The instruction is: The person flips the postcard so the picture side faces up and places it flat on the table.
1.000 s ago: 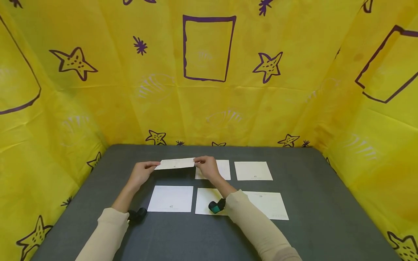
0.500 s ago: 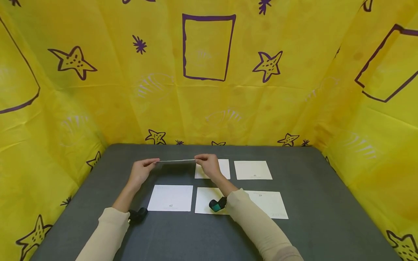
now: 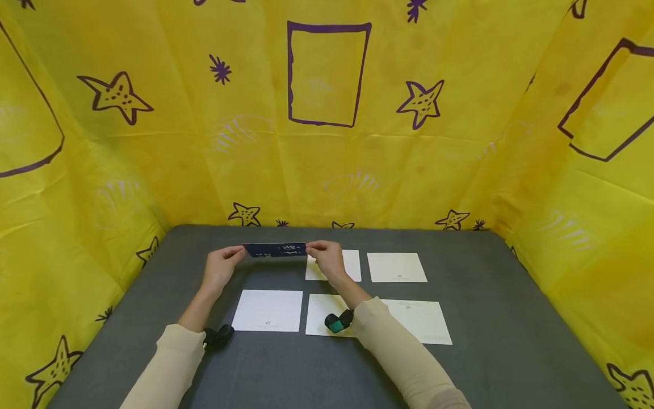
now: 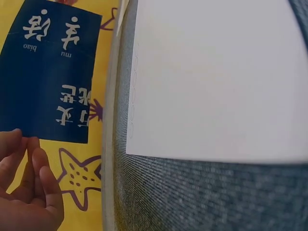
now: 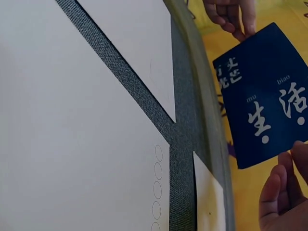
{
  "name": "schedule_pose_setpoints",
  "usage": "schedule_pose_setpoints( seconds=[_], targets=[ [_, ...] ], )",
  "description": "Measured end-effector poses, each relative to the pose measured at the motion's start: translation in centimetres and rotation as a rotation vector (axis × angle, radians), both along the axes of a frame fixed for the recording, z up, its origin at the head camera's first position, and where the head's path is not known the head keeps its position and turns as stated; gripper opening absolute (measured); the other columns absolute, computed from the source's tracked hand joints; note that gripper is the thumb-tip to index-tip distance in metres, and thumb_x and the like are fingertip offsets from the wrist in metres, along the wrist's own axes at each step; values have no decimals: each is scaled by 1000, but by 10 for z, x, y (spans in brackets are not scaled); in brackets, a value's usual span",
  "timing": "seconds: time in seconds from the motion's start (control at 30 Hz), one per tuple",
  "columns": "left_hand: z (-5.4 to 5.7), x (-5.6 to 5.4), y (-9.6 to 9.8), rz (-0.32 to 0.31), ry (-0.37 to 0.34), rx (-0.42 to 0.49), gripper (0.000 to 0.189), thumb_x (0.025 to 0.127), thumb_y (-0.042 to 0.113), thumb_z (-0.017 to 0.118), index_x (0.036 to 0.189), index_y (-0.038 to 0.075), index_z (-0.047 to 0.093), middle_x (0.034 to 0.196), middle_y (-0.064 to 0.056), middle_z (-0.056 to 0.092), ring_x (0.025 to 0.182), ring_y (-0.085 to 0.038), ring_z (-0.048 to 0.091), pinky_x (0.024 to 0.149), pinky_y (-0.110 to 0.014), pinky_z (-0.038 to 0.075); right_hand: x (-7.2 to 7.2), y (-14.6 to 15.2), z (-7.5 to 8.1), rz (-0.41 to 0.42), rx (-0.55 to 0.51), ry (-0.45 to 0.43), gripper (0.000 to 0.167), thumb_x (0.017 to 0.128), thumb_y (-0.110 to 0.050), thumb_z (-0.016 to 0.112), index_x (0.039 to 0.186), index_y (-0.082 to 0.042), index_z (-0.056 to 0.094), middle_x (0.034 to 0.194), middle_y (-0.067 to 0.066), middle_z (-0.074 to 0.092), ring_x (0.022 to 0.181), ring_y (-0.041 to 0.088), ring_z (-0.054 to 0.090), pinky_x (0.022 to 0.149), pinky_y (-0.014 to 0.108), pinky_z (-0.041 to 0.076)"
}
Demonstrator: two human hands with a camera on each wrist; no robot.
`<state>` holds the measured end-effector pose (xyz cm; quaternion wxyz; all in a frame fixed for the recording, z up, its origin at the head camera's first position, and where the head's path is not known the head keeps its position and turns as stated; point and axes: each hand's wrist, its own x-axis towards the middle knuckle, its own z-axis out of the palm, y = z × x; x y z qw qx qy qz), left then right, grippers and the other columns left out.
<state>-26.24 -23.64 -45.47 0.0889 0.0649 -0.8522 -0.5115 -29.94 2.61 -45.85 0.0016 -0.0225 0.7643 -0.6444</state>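
A dark blue postcard (image 3: 274,250) with white lettering is held up above the back left of the table. My left hand (image 3: 221,269) pinches its left edge between thumb and fingers. On the opposite edge, my right hand (image 3: 328,261) pinches it too. The left wrist view has the card's blue printed face (image 4: 45,72) upside down, with the left fingers at its edge. Both hands appear in the right wrist view, gripping opposite edges of the blue card (image 5: 262,96). Behind the right hand, a white card (image 3: 351,266) on the table is partly covered.
Other white cards lie in rows: one at back right (image 3: 397,267), one at front left (image 3: 268,311), one at front middle (image 3: 317,314) and one at front right (image 3: 421,321), the last two partly under the right arm. Yellow patterned cloth (image 3: 327,170) walls surround the grey table (image 3: 286,369).
The held postcard has tipped over, from its white side showing, through edge-on, to its dark blue side facing the head camera. Both hands keep their grip and rise very slightly.
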Motion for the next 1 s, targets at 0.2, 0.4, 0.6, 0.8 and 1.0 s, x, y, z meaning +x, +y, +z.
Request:
schedule_pose_setpoints(
  seconds=[0.2,0.4,0.6,0.8,1.0],
  targets=[
    [2,0,3,50,12,18,35,96,26,62,118,0,69,118,-18,69,88,2,55,76,-12,44,0,-1,0,-6,-15,-27,14,89,-12,70,96,-2,76,91,10,73,75,11,56,63,22,47],
    [2,0,4,80,1,29,37,95,30,62,117,1,69,118,-18,69,87,0,55,76,-12,44,1,-2,2,-12,-23,-36,13,89,-11,69,96,-2,76,87,8,71,74,11,55,62,22,47],
    [2,-1,5,76,13,28,39,95,33,62,116,1,70,115,-17,70,89,-5,55,76,-14,44,1,-2,3,-16,-28,-25,14,89,-11,69,95,-1,76,83,6,70,72,11,53,61,22,46],
    [1,-1,6,87,22,34,34,95,29,64,114,2,70,112,-16,69,87,-7,53,72,-15,43,0,-3,2,-18,-37,-29,14,88,-11,69,95,-1,75,82,6,70,70,11,53,59,21,45],
    [2,-1,6,95,42,47,30,93,21,66,112,-1,70,108,-15,71,82,1,53,70,-13,44,-1,-4,2,-18,-59,-39,13,88,-11,70,95,-1,75,79,2,68,69,11,53,58,21,44]
  ],
)
